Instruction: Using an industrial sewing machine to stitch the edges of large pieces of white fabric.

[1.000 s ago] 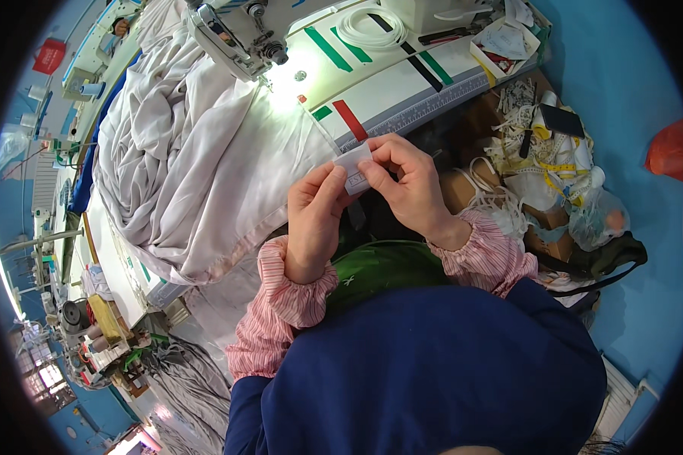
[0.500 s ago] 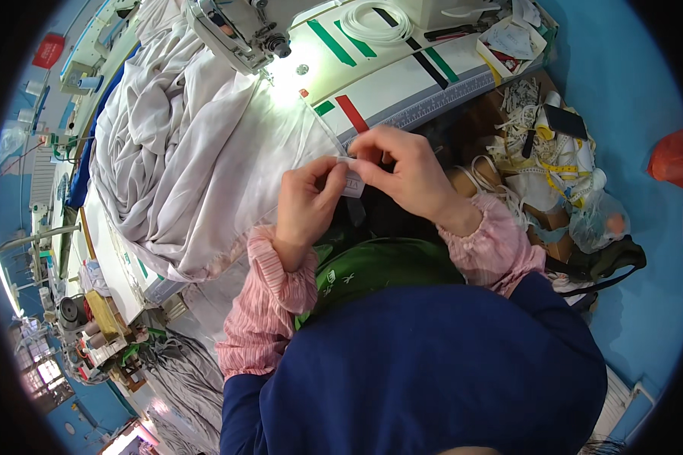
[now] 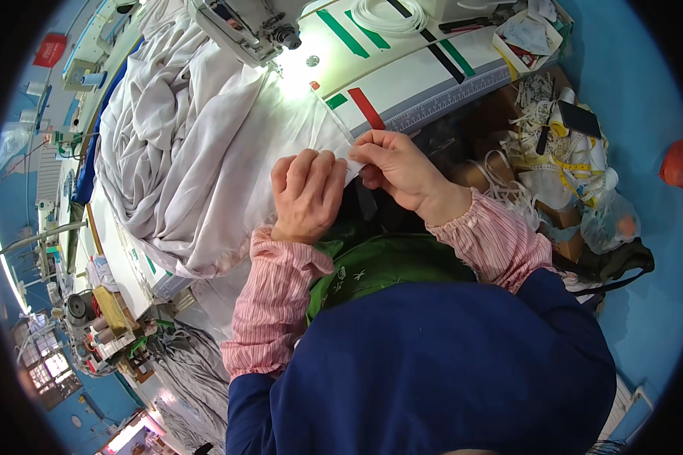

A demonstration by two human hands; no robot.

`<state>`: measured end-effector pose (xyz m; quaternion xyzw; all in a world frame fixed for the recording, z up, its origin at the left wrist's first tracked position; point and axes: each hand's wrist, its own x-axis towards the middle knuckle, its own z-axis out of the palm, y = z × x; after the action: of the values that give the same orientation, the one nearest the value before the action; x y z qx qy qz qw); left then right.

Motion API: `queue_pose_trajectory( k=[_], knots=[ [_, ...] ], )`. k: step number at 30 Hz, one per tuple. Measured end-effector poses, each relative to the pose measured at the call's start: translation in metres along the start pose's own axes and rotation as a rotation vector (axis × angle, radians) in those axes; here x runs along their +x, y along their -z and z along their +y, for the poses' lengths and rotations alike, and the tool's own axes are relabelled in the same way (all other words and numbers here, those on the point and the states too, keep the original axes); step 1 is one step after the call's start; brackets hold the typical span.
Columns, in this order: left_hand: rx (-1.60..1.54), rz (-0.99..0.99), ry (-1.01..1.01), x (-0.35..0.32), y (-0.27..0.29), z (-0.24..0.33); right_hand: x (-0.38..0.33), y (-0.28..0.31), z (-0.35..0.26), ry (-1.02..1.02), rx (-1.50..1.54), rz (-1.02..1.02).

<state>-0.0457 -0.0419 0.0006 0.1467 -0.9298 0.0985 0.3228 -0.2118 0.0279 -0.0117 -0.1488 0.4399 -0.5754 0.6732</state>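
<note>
A large heap of pale grey fabric (image 3: pixel 182 144) lies across the sewing table (image 3: pixel 432 83), running under the sewing machine (image 3: pixel 239 26) at the top. My left hand (image 3: pixel 305 193) rests knuckles-up on the fabric's near edge, its fingers curled into the cloth. Just to its right, my right hand (image 3: pixel 395 167) pinches the same edge of the cloth between thumb and fingers. The two hands almost touch. Both sleeves are pink and striped.
Green, red and black tape marks run across the white tabletop. A coil of white cord (image 3: pixel 387 15) lies near the machine. Boxes with tapes and scraps (image 3: pixel 554 152) stand to the right. Thread cones and clutter (image 3: pixel 99 326) sit at the lower left.
Both hands have moved up and away from my body with the fabric edge, closer to the table. The left hand has turned palm-down onto the cloth.
</note>
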Motion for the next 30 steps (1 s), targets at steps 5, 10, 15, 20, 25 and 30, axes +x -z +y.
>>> queue_pose_trajectory(
  k=[5,10,15,20,25,30],
  knots=[
    [-0.063,0.007,-0.03,0.002,0.007,-0.019,0.006,0.022,-0.006,0.056,-0.188,-0.055],
    [-0.067,0.028,0.1,0.018,0.014,-0.053,0.026,0.058,-0.016,1.346,-1.511,-0.151],
    [-0.218,0.038,0.041,0.053,-0.022,-0.088,0.043,0.05,-0.006,1.493,-1.546,-0.362],
    [-0.219,-0.034,0.03,0.038,-0.059,-0.121,0.04,0.041,-0.004,1.525,-1.475,-0.304],
    [-0.246,-0.087,0.046,0.03,-0.069,-0.146,0.036,0.039,0.0,1.438,-1.434,-0.262],
    [-0.245,-0.113,0.117,0.032,-0.076,-0.164,0.036,0.037,0.0,1.414,-1.471,-0.237]
  ],
)
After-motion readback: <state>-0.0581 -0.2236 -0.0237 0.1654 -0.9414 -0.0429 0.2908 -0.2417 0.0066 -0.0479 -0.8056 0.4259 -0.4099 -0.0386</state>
